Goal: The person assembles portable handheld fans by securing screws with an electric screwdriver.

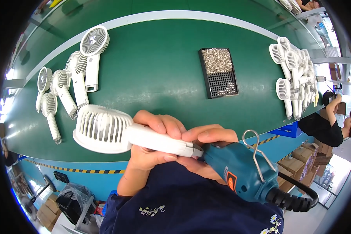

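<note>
My left hand (143,158) is closed around the handle of a white handheld fan (104,130), whose slatted round head points left. A teal electric screwdriver (238,165), with a wire hanging loop and black cord, is gripped in my right hand (214,136). Its nose meets the base end of the fan's handle; the bit itself is hidden. Fingers of both hands nearly touch there. Beyond them lies a black tray (212,86), with small metal pieces heaped in its far half and a grid of holes in its near half.
Several white fans (79,64) lie spread out on the green table (152,58) at the left. More fans (292,62) are piled at the far right edge. A person in black (323,126) works beyond that edge, near cardboard boxes (300,158). The screwdriver cord (300,199) loops to the right.
</note>
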`<state>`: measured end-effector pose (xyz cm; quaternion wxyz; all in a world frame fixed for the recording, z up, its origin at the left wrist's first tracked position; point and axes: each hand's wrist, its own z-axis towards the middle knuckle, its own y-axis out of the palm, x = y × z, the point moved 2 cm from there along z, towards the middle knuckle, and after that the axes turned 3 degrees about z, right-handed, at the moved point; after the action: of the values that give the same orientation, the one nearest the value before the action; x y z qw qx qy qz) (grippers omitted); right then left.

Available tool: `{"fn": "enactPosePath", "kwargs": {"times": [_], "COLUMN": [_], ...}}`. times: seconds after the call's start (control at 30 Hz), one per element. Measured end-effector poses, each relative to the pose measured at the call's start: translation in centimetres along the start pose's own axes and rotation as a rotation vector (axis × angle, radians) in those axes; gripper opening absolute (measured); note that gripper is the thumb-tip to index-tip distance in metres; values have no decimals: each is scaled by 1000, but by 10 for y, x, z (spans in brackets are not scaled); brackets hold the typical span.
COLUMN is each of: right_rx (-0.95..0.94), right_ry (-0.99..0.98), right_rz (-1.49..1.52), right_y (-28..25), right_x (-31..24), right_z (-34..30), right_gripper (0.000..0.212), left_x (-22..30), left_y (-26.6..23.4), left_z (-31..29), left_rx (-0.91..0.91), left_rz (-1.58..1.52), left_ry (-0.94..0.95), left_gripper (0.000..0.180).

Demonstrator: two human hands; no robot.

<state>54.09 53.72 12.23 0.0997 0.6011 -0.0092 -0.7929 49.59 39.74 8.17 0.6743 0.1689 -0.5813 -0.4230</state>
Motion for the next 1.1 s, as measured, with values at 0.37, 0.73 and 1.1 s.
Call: {"fn": "enactPosePath", "kwargs": {"times": [0.37, 0.73, 1.1], "right_rx": [-37, 223, 175], "right_ry": [-243, 128, 574], "right_rz": [-232, 235, 245], "right_y": [-1, -2, -50], "right_x": [-4, 34, 26], "right_z": [8, -12, -53], "right_gripper": [50, 38, 49], "left_x": [-2, 4, -36], "left_y": [4, 2, 26], "left_z": [-1, -1, 11], "left_rx": [-52, 75, -250], "left_rz": [-108, 303, 124], "left_ry": [14, -110, -569], "left_gripper": [45, 59, 66]}}
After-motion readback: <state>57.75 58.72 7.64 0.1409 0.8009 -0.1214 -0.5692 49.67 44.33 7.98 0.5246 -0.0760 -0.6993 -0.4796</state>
